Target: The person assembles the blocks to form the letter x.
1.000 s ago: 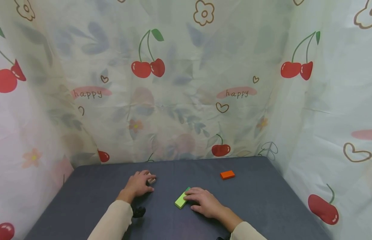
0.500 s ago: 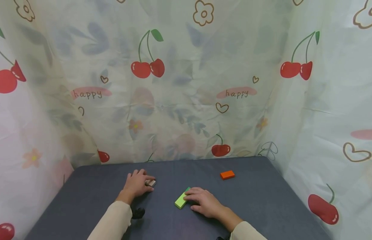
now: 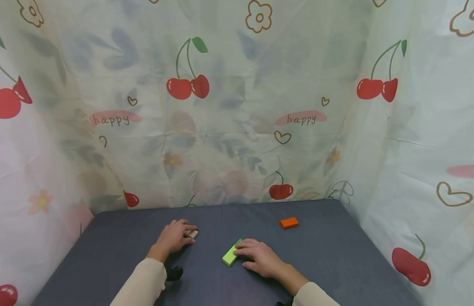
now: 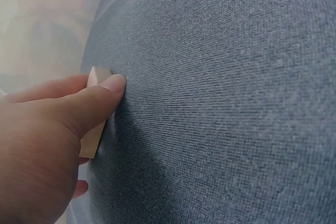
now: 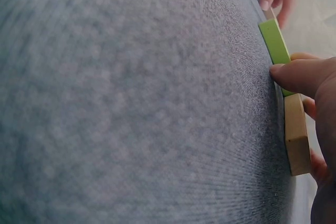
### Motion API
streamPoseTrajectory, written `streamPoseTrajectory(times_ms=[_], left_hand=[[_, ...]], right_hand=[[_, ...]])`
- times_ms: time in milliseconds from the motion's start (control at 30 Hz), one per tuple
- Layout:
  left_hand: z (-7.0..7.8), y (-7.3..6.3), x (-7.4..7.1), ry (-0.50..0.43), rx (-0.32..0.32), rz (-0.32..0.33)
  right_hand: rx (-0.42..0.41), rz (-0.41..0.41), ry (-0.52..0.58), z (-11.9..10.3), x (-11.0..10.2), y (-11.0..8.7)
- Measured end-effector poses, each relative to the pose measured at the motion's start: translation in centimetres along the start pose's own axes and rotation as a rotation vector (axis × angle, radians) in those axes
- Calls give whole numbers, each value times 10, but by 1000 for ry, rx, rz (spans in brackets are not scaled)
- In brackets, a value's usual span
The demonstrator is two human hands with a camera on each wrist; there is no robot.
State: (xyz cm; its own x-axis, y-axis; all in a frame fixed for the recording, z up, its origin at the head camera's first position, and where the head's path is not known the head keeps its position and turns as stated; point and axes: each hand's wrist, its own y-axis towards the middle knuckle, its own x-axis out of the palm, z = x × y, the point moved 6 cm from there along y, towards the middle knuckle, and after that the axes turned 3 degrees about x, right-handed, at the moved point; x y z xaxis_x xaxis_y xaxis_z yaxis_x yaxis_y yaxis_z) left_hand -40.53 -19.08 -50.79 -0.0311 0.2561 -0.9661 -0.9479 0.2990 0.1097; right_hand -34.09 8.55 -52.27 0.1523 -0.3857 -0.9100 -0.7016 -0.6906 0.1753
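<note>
My left hand (image 3: pixel 171 237) pinches a small pale wooden block (image 4: pixel 93 142) low over the dark cloth, left of centre; its thumb lies on one side and fingers on the other. My right hand (image 3: pixel 262 258) holds a light green block (image 3: pixel 229 257) near the middle, thumb on the near side and fingertips on the far side. A darker green patch (image 3: pixel 239 242) shows at that block's far end. In the right wrist view, a second wooden block (image 5: pixel 297 135) sits end to end with the green one, beneath the right hand, which hides it from the head view.
An orange block (image 3: pixel 289 223) lies alone toward the back right of the dark cloth-covered table (image 3: pixel 321 255). Printed curtains (image 3: pixel 229 170) hang at the back and both sides. A black strap piece (image 3: pixel 174 273) sits at the left wrist.
The left hand has drawn slightly toward the person, and the pale block has turned a little and shifted nearer. The right hand, the green block and the orange block have stayed put.
</note>
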Motion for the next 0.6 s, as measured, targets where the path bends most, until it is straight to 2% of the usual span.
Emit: streamPoseTrajectory(times_ms=[300, 600], left_hand=[[2, -2, 1, -17, 25, -4], [6, -5, 2, -19, 73, 22]], right_hand=[[-14, 11, 0, -2, -2, -1], [39, -18, 27, -1, -2, -1]])
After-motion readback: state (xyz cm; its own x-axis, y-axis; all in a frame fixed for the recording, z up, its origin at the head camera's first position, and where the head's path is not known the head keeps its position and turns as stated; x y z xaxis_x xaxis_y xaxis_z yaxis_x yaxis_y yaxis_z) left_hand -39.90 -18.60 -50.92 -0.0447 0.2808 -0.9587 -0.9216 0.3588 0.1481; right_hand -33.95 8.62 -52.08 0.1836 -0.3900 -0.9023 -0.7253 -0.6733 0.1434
